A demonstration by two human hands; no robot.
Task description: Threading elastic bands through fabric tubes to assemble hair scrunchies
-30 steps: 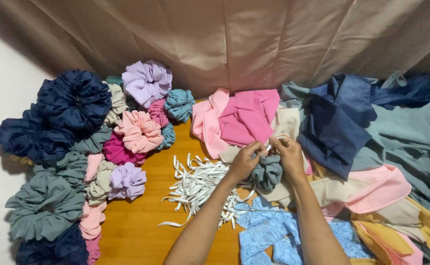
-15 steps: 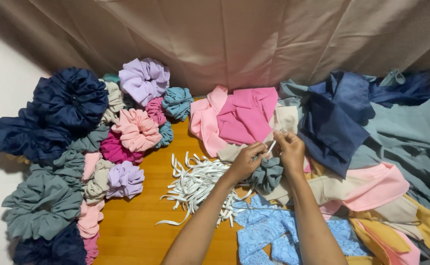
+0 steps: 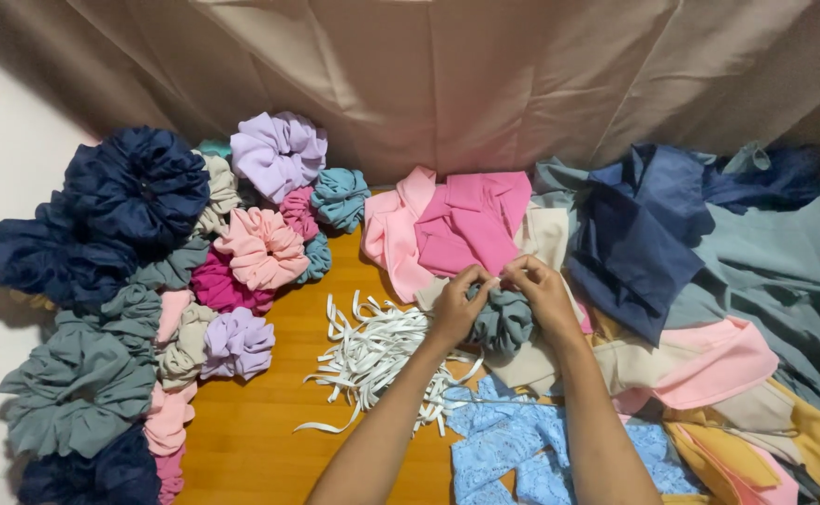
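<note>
My left hand [image 3: 458, 307] and my right hand [image 3: 541, 295] meet over a grey-green ruffled scrunchie [image 3: 503, 323], pinching its top edge between the fingertips. Whether a strip of elastic is between the fingers cannot be told. The scrunchie lies on a cream cloth [image 3: 545, 238]. Just left of my left wrist sits a loose heap of white elastic strips [image 3: 372, 355] on the wooden table [image 3: 260, 440]. A folded pink cloth [image 3: 466, 224] lies right behind my hands.
Several finished scrunchies are piled at the left: navy [image 3: 134, 192], lilac [image 3: 279, 154], peach [image 3: 260, 248], grey-green [image 3: 78, 388]. Blue lace fabric [image 3: 522, 444] lies between my forearms. Navy [image 3: 639, 234], teal, pink and mustard cloths cover the right side. A beige curtain hangs behind.
My hands have sunk slightly and drawn closer together over the scrunchie. The white strip seen between the fingers earlier no longer shows.
</note>
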